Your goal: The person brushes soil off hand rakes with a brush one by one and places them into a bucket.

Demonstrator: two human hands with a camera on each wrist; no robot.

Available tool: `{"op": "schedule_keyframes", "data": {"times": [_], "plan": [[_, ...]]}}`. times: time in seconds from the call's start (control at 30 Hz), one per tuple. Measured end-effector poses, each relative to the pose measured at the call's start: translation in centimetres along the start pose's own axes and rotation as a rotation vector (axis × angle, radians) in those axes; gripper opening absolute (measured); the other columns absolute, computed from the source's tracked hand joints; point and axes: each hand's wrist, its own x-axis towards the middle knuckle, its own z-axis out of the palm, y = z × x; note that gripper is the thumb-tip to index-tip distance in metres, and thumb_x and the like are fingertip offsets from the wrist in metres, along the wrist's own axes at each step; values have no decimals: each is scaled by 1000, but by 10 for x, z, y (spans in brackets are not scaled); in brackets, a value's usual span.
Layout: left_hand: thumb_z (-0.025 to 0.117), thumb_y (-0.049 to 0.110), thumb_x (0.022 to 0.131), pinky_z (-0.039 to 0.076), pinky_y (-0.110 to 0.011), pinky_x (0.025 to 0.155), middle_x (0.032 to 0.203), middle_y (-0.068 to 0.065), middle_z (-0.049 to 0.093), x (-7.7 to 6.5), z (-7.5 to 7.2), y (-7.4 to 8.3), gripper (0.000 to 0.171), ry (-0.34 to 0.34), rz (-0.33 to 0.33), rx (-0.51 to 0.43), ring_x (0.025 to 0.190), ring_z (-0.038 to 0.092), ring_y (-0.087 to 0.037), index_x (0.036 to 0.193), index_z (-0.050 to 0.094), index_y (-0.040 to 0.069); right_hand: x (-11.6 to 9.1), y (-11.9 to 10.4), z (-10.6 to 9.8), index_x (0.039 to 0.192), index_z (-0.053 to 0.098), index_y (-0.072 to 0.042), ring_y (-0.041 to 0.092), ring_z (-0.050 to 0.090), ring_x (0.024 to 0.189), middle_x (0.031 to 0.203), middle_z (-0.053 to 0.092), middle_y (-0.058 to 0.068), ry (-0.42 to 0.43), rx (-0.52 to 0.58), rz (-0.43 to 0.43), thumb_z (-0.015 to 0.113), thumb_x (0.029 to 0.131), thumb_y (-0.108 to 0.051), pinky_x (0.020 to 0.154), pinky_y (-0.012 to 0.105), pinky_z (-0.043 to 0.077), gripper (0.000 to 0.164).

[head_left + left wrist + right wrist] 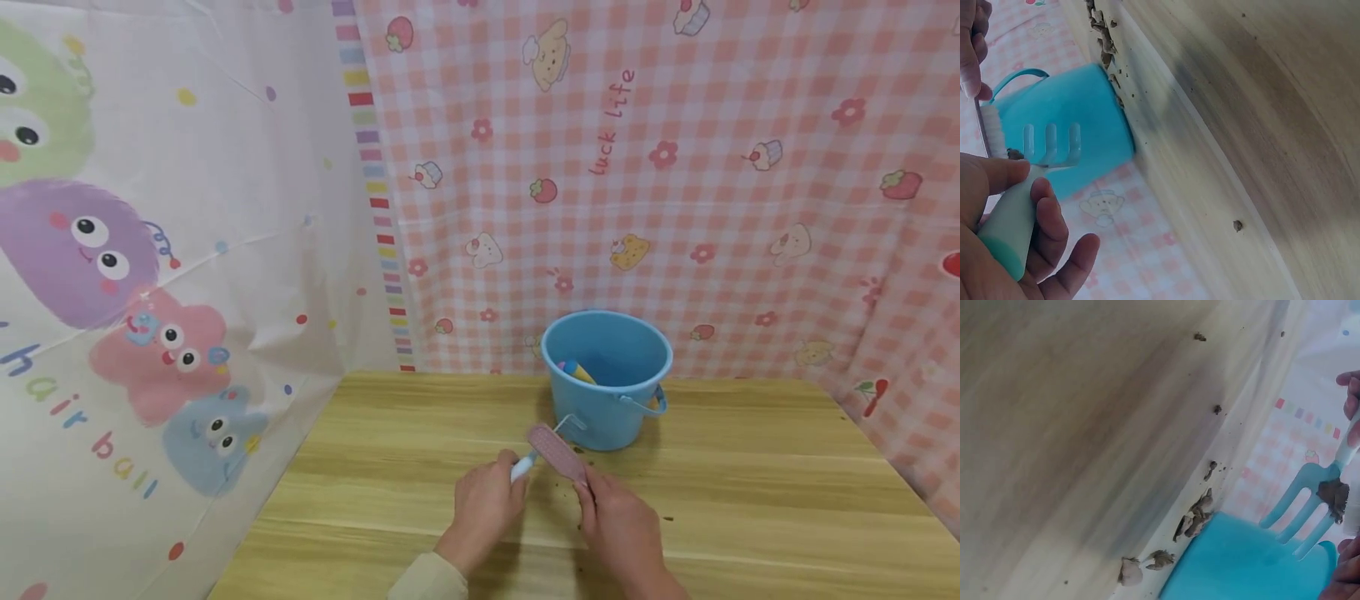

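My left hand [487,500] grips the pale handle [1013,219] of a small hand fork, its end green. The fork's light blue tines [1294,503] point towards the bucket, and a brown clump of dirt [1334,495] clings where they join. In my right hand [622,525] I hold a brush with a pink back [557,452]. Its white bristles [994,131] face the fork and meet it near the dirt. Just beyond both tools stands a blue bucket [600,417], upright, with its handle hanging to the right.
Inside the bucket lies an item with a blue and yellow end [579,372]. Dirt clumps [1194,519] and crumbs are scattered on the wooden table [750,467] before the bucket. A pink checked cloth [525,225] hangs behind, and a white printed cloth [262,208] on the left.
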Motion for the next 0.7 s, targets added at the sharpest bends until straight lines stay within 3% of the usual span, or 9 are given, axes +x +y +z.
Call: {"op": "schedule_keyframes", "data": {"times": [0.13, 0.33, 0.5, 0.57, 0.7], "plan": [[70, 23, 90, 36, -28, 46, 65, 2, 60, 1, 1, 0, 19, -12, -11, -5, 51, 49, -11, 102, 68, 9, 1, 0, -1, 113, 72, -3, 27, 70, 73, 89, 72, 8, -60, 33, 78, 72, 91, -17, 54, 43, 52, 27], [69, 22, 90, 34, -27, 45, 60, 6, 53, 0, 0, -1, 14, -2, 18, -9, 49, 44, -9, 97, 69, 9, 4, 1, 0, 114, 72, -2, 20, 68, 70, 83, 70, 2, -139, 127, 181, 68, 94, -20, 58, 43, 53, 26], [70, 22, 90, 32, -28, 45, 55, 7, 47, -1, -1, -3, 18, 16, 34, 2, 48, 42, -9, 76, 62, 14, 6, 1, -4, 119, 68, 3, 11, 62, 64, 79, 69, 0, -182, 242, 285, 62, 98, -21, 60, 38, 53, 32], [69, 23, 90, 32, -28, 45, 54, 8, 45, -1, -2, -3, 26, 16, 38, 1, 47, 41, -10, 69, 57, 17, 6, 0, -4, 118, 69, 3, 11, 63, 64, 79, 70, 0, -153, 244, 259, 63, 98, -20, 61, 38, 54, 31], [68, 25, 91, 33, -28, 46, 52, 10, 43, -1, -2, -4, 33, -13, 36, -44, 48, 40, -9, 63, 53, 19, 2, 1, 0, 110, 72, -1, 21, 68, 70, 84, 70, 4, -43, 117, 70, 71, 91, -17, 58, 42, 53, 25]]}}
